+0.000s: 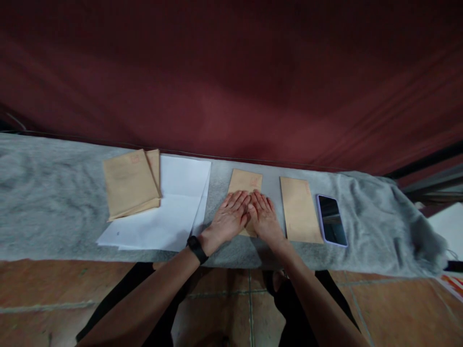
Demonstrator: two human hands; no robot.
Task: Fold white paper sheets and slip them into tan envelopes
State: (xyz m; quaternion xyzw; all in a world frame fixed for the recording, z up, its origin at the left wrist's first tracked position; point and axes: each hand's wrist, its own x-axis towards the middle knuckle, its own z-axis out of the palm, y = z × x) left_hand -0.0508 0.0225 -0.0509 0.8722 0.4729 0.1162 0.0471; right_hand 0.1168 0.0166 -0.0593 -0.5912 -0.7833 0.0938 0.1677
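A brown envelope (246, 180) lies at the middle of the grey cloth. My left hand (230, 215) rests flat on it, fingers stretched out, a black band at the wrist. Beside it my right hand (264, 216) also lies flat on the same envelope, and the two hands touch or overlap near the thumbs. They cover the envelope's middle; its top and a bit of its lower edge show. To the right is another brown envelope (300, 210), lying flat and untouched.
At the left, a stack of brown envelopes (130, 185) partly covers white paper sheets (181, 193). A phone (332, 220) with a purple case lies right of the right envelope. The grey cloth (47, 202) covers the long narrow surface; a dark red curtain (224, 96) hangs behind.
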